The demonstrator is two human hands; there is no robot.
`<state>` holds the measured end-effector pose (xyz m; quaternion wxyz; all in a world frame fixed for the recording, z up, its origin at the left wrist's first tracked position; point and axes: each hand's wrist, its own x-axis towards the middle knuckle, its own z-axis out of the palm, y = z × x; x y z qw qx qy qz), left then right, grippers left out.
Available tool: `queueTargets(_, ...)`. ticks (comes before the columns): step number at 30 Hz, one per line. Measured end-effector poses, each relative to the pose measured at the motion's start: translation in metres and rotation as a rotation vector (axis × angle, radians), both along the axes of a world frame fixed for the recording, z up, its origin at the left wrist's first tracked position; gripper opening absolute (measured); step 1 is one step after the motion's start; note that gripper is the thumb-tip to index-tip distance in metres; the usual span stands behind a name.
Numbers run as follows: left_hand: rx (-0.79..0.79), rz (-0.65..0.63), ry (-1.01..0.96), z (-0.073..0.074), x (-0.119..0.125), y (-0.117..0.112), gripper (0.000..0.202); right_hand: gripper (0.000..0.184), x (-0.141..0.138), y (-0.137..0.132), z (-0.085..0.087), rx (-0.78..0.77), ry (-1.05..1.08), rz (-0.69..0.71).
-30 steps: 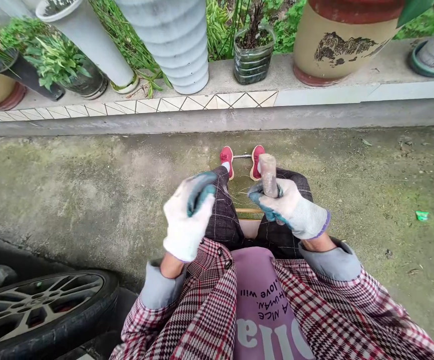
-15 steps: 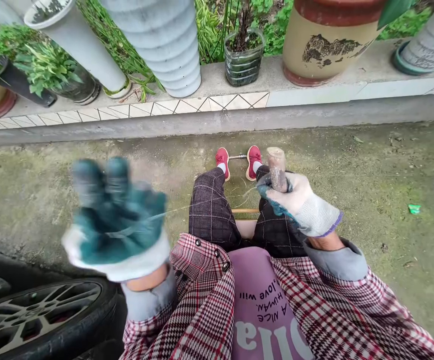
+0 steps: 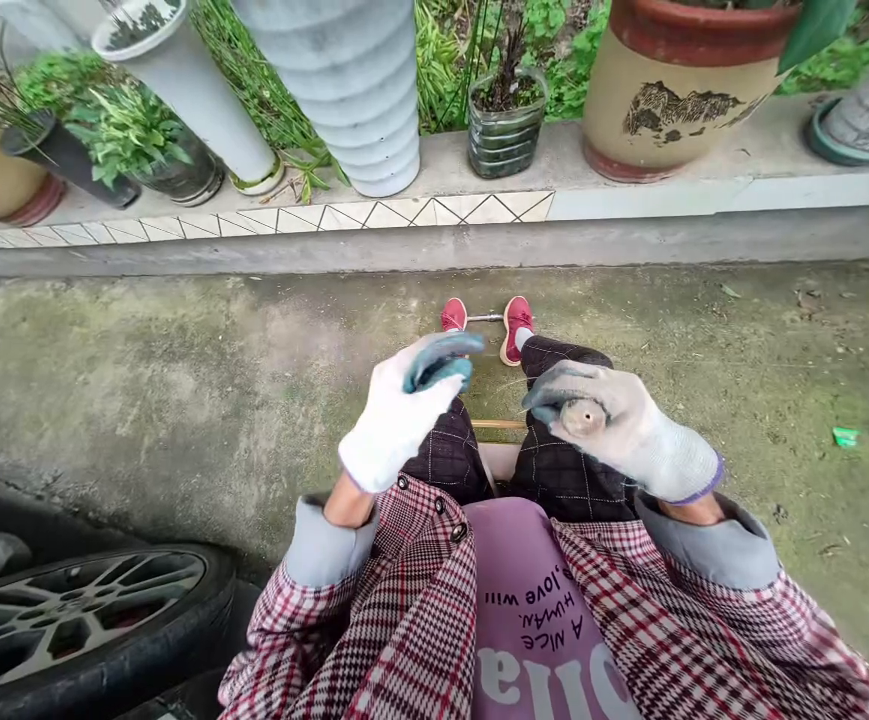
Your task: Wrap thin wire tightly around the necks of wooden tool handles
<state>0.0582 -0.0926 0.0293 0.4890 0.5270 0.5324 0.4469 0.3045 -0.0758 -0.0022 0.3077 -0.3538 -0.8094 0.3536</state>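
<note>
My right hand point(image 3: 629, 430), in a white glove with a teal palm, is closed round a short wooden rod point(image 3: 582, 417) whose round end faces the camera. My left hand point(image 3: 404, 415) wears the same kind of glove and hovers over my left knee, about a hand's width left of the rod. Its fingertips are pressed together in a pinch, and what they hold is too thin to see. I am seated, with dark checked trousers point(image 3: 449, 455) and red shoes point(image 3: 516, 325) below the hands.
A car tyre with an alloy wheel point(image 3: 81, 610) lies at the bottom left. Planters stand on a tiled ledge point(image 3: 404, 210) ahead: a ribbed grey pot point(image 3: 351, 90), a tan pot point(image 3: 681, 90). A green scrap point(image 3: 845, 436) lies on the mossy concrete.
My left hand swung far out to the left, drawing a thin strand from the rod, then came back to the middle. My right hand tipped the rod from upright to end-on.
</note>
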Motion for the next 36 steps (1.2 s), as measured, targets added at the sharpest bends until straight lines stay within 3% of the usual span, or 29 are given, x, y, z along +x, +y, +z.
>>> queueTargets(5, -0.16, -0.38, 0.014, -0.013, 0.005, 0.025, 0.023, 0.014, 0.0, -0.008, 0.006, 0.132, 0.013, 0.101)
queueTargets(8, -0.333, -0.445, -0.046, -0.019, -0.002, 0.026, 0.018, 0.013, 0.002, -0.009, 0.005, 0.143, -0.019, 0.126)
queueTargets(10, -0.407, -0.389, -0.191, -0.02, -0.017, 0.026, 0.023, 0.012, 0.008, -0.007, 0.003, 0.164, -0.036, 0.104)
queueTargets(12, -0.4, -0.298, -0.357, -0.022, -0.036, 0.026, 0.027, 0.013, 0.017, -0.005, 0.001, 0.187, -0.065, 0.033)
queueTargets(14, -0.366, -0.24, -0.405, -0.026, -0.055, 0.026, 0.029, 0.014, 0.028, -0.003, -0.002, 0.189, -0.108, -0.04)
queueTargets(20, -0.379, -0.202, -0.295, -0.039, -0.079, 0.011, 0.035, 0.012, 0.055, 0.0, -0.018, 0.059, -0.115, -0.208)
queueTargets(26, -0.381, -0.084, -0.106, -0.029, -0.088, -0.003, 0.029, 0.017, 0.083, 0.011, -0.043, -0.191, -0.048, -0.43)
queueTargets(28, -0.388, -0.006, -0.055, -0.027, -0.087, -0.005, 0.027, 0.026, 0.092, 0.015, -0.041, -0.382, 0.027, -0.444)
queueTargets(30, -0.392, 0.098, 0.006, -0.028, -0.085, -0.005, 0.026, 0.031, 0.099, 0.016, -0.032, -0.482, 0.133, -0.569)
queueTargets(33, -0.394, 0.201, 0.066, -0.037, -0.075, -0.001, 0.03, 0.023, 0.096, 0.009, -0.011, -0.372, 0.32, -0.818)
queueTargets(34, -0.398, 0.205, 0.061, -0.04, -0.069, 0.002, 0.032, 0.023, 0.088, 0.004, -0.004, -0.341, 0.376, -0.798)
queueTargets(36, -0.42, 0.157, 0.001, -0.047, -0.052, 0.006, 0.036, 0.042, 0.06, -0.007, 0.005, -0.338, 0.481, -0.618)
